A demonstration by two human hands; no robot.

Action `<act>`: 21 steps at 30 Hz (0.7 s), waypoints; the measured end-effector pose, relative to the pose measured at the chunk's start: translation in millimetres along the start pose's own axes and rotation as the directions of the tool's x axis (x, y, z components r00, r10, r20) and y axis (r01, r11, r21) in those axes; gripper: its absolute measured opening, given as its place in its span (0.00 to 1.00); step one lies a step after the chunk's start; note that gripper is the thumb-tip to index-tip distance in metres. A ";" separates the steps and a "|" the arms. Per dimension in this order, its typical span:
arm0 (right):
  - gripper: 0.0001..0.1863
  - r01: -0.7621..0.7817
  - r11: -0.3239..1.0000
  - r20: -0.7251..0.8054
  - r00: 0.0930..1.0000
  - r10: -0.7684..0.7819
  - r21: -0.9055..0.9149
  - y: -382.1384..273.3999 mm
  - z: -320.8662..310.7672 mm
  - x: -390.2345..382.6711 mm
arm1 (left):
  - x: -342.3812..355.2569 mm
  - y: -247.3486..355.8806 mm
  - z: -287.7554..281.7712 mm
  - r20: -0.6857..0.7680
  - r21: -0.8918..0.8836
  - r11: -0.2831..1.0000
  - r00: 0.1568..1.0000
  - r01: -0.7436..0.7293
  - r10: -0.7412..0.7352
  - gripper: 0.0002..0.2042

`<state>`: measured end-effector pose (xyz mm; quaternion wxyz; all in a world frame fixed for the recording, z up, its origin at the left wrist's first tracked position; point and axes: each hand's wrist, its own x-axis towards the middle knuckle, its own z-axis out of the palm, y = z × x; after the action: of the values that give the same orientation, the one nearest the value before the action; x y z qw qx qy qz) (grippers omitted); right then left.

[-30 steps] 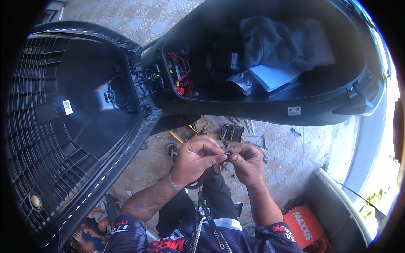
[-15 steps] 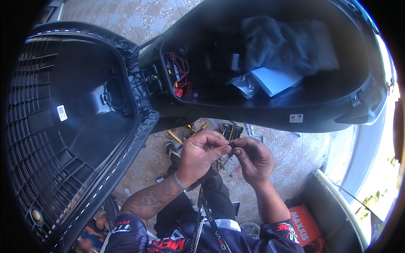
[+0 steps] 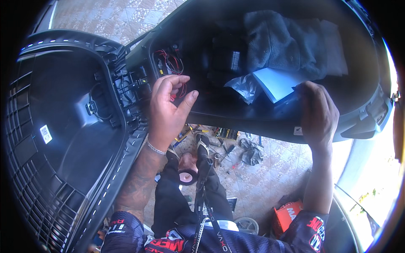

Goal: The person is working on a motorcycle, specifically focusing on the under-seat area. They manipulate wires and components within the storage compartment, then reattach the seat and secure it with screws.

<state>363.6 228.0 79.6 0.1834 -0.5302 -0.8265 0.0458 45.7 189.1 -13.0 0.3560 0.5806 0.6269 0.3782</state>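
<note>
My left hand (image 3: pixel 168 107) is raised over the near left rim of a scooter's black underseat storage bin (image 3: pixel 202 95). Its thumb and fingers are apart, and nothing shows between them. Just beyond that hand, red and dark wires (image 3: pixel 171 63) lie in a recess at the bin's left end. My right hand (image 3: pixel 320 114) is over the bin's near right side, fingers bent and drawn together; whatever they pinch, if anything, is too dark to make out. Beside its fingertips lies a folded white paper (image 3: pixel 274 84), next to a clear plastic bag (image 3: pixel 244 89) and a grey towel (image 3: pixel 274 42).
The black seat (image 3: pixel 63 126) stands hinged open on the left. On the tiled floor below are a yellow-and-black case (image 3: pixel 227 133), a crumpled grey sheet (image 3: pixel 252 152), scattered tools and a round dark-rimmed object (image 3: pixel 187 177) between my legs. An orange-red box (image 3: pixel 287 215) sits at lower right.
My hands were pinched together in front of the bin and have come apart. The left rose to the left and opened; the right rose to the right, over the bin.
</note>
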 end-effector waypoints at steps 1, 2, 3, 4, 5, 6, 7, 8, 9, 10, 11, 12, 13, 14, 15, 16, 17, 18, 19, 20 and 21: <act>0.08 -0.031 0.999 0.000 1.000 0.031 -0.030 0.5 3.3 -0.9 | 3.4 -3.3 2.8 -0.003 0.038 0.999 1.000 0.022 -0.022 0.15; 0.08 -0.063 0.998 0.004 0.998 0.063 -0.009 1.2 5.6 -1.4 | 4.4 -4.4 6.7 0.033 0.091 0.996 0.999 0.006 -0.009 0.15; 0.08 -0.076 0.997 0.016 0.997 0.076 -0.005 2.2 7.1 -1.9 | 5.6 -4.5 11.4 0.077 0.141 0.990 0.997 -0.006 -0.005 0.16; 0.08 -0.097 0.995 0.012 0.995 0.097 0.007 4.0 7.3 -1.7 | 6.5 -3.9 16.2 0.121 0.187 0.982 0.993 -0.021 -0.002 0.16; 0.08 -0.089 0.996 0.035 0.995 0.089 -0.001 5.1 6.8 -2.1 | 8.3 -3.8 22.4 0.147 0.241 0.968 0.989 -0.063 0.027 0.16; 0.08 -0.086 0.996 0.039 0.996 0.086 0.000 7.0 6.2 -1.5 | 9.9 -3.1 26.8 0.142 0.286 0.955 0.989 -0.078 0.038 0.16; 0.08 -0.103 0.995 0.065 0.992 0.104 -0.008 8.4 6.0 -1.0 | 10.1 -2.0 29.8 0.142 0.331 0.940 0.989 -0.086 0.041 0.16; 0.08 -0.089 0.996 0.065 0.994 0.089 0.000 9.0 5.5 -0.2 | 10.6 -1.2 32.0 0.144 0.375 0.922 0.989 -0.092 0.040 0.16; 0.08 -0.092 0.996 0.079 0.993 0.092 -0.004 9.2 5.1 1.2 | 11.1 -0.4 33.6 0.121 0.373 0.926 0.992 -0.061 0.017 0.14; 0.08 -0.100 0.995 0.101 0.990 0.101 -0.015 8.1 4.5 2.4 | 11.3 -0.1 34.7 0.132 0.385 0.920 0.991 -0.067 0.017 0.13; 0.08 -0.110 0.994 0.130 0.986 0.108 0.007 6.7 3.8 4.3 | 11.7 -0.3 34.7 0.143 0.397 0.915 0.990 -0.074 0.018 0.12; 0.07 -0.123 0.992 0.159 0.980 0.118 0.019 5.1 2.5 7.2 | 12.7 -0.9 35.1 0.149 0.406 0.910 0.989 -0.083 0.024 0.11; 0.07 -0.146 0.989 0.190 0.972 0.140 0.018 3.1 0.5 10.4 | 13.0 -1.6 35.5 0.144 0.417 0.903 0.988 -0.105 0.049 0.09; 0.06 -0.194 0.981 0.303 0.936 0.181 0.011 2.1 -2.5 14.8 | 12.8 -2.0 36.1 0.140 0.425 0.900 0.989 -0.100 0.044 0.09; 0.05 -0.248 0.969 0.404 0.884 0.233 -0.015 2.0 -6.4 20.2 | 12.7 -2.4 36.5 0.133 0.431 0.897 0.990 -0.097 0.043 0.09; 0.05 -0.338 0.938 0.546 0.772 0.325 -0.081 3.0 -10.4 25.9 | 12.3 -2.5 36.9 0.130 0.438 0.894 0.991 -0.094 0.040 0.09; 0.06 -0.425 0.899 0.687 0.623 0.375 -0.105 8.0 -12.4 33.9 | 11.8 -2.7 37.1 0.128 0.448 0.889 0.991 -0.093 0.039 0.09; 0.06 -0.404 0.915 0.746 0.606 0.275 -0.009 13.5 -13.0 41.4 | 11.8 -3.2 37.3 0.128 0.445 0.890 0.991 -0.099 0.046 0.09; 0.07 -0.412 0.910 0.829 0.520 0.205 0.033 20.2 -12.1 48.7 | 11.5 -3.7 37.2 0.129 0.442 0.891 0.990 -0.105 0.052 0.09; 0.08 -0.427 0.904 0.896 0.413 0.165 0.030 26.4 -10.3 54.4 | 11.2 -4.3 37.2 0.129 0.441 0.891 0.990 -0.110 0.059 0.09; 0.09 -0.395 0.917 0.918 0.380 0.111 0.053 31.1 -8.0 58.3 | 10.7 -5.0 37.3 0.127 0.436 0.892 0.989 -0.122 0.073 0.09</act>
<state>371.6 292.6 93.4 -0.2284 -0.5134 -0.6880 0.4593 75.6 201.8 -34.8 0.2287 0.6965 0.6464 0.2115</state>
